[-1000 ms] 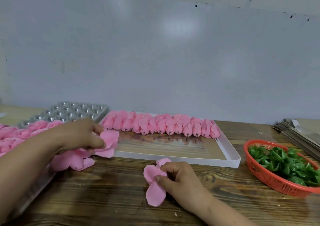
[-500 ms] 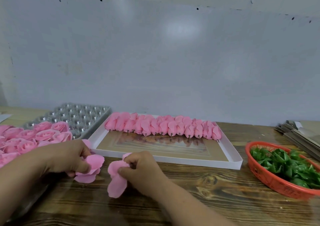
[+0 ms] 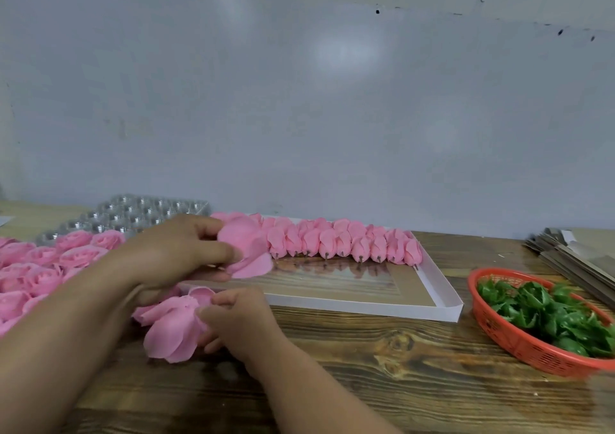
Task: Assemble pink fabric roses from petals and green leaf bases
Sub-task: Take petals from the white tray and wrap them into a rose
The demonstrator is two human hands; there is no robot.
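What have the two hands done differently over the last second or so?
The left hand has carried its pink petal piece up and to the right, over the near left corner of the white tray. The right hand has shifted left with its petal cluster, keeping its grip. The row of buds, the red basket of green leaves and the finished roses look unmoved.

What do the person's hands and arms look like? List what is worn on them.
Nothing is worn. The left hand and right hand are bare, with no gloves, rings, watch or bracelets in view. Both forearms are bare to the frame edge; no sleeves show.
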